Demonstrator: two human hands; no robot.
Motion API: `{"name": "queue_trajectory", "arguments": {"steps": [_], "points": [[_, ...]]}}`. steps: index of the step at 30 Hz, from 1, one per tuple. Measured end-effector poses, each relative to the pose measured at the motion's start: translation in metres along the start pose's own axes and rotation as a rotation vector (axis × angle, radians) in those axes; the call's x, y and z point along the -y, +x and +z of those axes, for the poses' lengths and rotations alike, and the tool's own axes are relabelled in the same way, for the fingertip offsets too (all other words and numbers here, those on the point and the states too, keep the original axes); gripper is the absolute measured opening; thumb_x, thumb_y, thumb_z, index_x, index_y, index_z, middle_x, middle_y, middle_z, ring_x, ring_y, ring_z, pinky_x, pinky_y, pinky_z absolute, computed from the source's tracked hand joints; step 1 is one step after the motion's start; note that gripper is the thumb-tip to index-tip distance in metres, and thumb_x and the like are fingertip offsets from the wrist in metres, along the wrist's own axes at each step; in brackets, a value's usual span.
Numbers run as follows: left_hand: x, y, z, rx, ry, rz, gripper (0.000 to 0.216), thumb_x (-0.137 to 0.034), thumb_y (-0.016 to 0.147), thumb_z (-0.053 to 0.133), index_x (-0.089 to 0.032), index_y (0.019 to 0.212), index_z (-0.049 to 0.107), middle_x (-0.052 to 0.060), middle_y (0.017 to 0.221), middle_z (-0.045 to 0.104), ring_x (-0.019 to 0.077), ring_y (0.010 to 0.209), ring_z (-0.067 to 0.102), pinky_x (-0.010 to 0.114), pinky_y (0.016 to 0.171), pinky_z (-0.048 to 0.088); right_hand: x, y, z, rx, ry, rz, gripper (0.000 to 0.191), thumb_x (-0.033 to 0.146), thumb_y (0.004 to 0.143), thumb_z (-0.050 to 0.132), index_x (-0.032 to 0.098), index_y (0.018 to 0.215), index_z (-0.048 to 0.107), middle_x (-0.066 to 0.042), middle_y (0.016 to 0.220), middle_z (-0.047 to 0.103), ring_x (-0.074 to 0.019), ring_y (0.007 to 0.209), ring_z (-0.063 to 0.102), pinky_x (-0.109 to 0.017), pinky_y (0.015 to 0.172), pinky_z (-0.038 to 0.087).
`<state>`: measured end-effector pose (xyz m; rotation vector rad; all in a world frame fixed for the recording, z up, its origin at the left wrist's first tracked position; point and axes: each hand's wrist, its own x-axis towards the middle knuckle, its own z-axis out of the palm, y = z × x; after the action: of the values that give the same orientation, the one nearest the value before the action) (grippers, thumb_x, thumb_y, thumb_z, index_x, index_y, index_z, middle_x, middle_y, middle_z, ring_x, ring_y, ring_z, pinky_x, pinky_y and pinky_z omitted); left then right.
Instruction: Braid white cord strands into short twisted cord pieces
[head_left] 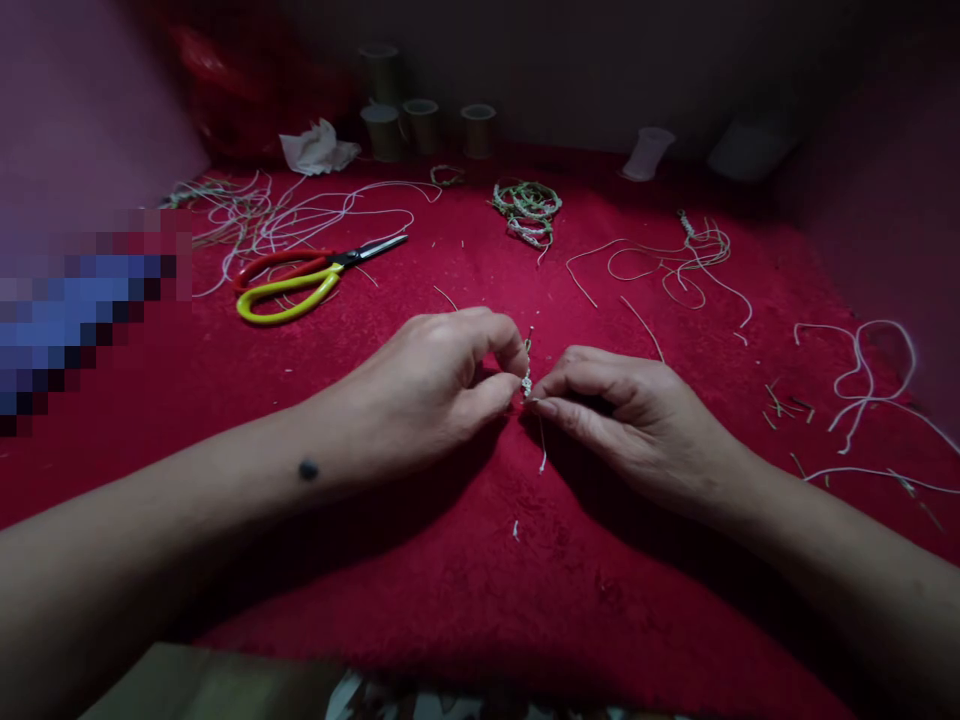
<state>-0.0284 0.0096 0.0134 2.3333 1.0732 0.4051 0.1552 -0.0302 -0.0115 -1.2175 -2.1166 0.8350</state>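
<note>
Between my two hands is a small braided cord (527,384), pale with a darker looped tip pointing away from me. My left hand (465,370) pinches it between thumb and bent forefinger from the left. From the right, my right hand (615,405) has thumb and forefinger pressed together at the braid's near end. A thin cord end (542,450) hangs below the right fingertips toward me. Exactly which strand the right fingers grip is hidden. Scissors (289,285) with red and yellow handles lie beyond my left hand, their blades pointing right.
Loose white cords (300,215) tangle behind the scissors. Finished-looking braided cords (527,208) lie at the back middle, another cord bundle (694,260) right of them. Thread spools (478,132) and crumpled tissue (319,148) stand at the back. Cord clippings (784,403) and white cord (862,385) lie right.
</note>
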Motion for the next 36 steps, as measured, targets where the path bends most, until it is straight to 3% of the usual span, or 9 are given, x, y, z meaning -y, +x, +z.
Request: {"name": "queue_trajectory", "arguments": {"steps": [5,13,24,36], "points": [[0.003,-0.001,0.005,0.088,-0.002,-0.022,0.008,-0.019,0.077,0.055,-0.017,0.082,0.061,-0.002,0.067,0.061,0.0099,0.061,0.053,0.020,0.055,0.036,0.001,-0.002,-0.003,-0.027,0.012,0.016,0.010,0.013,0.083,0.054,0.014,0.080,0.064,-0.002,0.075,0.060,-0.0103,0.069,0.055,-0.022,0.064,0.043],[0.004,-0.005,0.022,-0.005,0.129,0.051,0.012,-0.020,0.081,0.050,-0.017,0.084,0.061,-0.001,0.061,0.060,0.0090,0.052,0.051,0.020,0.051,0.035,0.002,-0.005,-0.002,-0.101,0.047,-0.047,0.007,0.011,0.080,0.057,0.015,0.077,0.063,-0.002,0.073,0.059,-0.0108,0.068,0.056,-0.023,0.063,0.045],[0.002,-0.006,0.029,-0.018,0.219,0.038,0.017,-0.026,0.082,0.047,-0.018,0.076,0.061,-0.002,0.053,0.052,0.0096,0.047,0.046,0.022,0.050,0.033,0.001,-0.010,-0.003,-0.053,0.010,-0.169,0.012,0.007,0.080,0.055,0.016,0.078,0.063,-0.005,0.078,0.063,-0.0121,0.071,0.059,-0.024,0.063,0.048],[-0.001,-0.005,0.032,-0.046,0.224,0.037,0.018,-0.024,0.081,0.048,-0.018,0.068,0.057,-0.004,0.049,0.046,0.0074,0.043,0.036,0.021,0.048,0.027,0.000,-0.006,-0.001,-0.060,0.033,-0.068,0.010,0.009,0.078,0.058,0.016,0.074,0.064,-0.002,0.069,0.062,-0.0112,0.064,0.058,-0.023,0.061,0.046]]}}
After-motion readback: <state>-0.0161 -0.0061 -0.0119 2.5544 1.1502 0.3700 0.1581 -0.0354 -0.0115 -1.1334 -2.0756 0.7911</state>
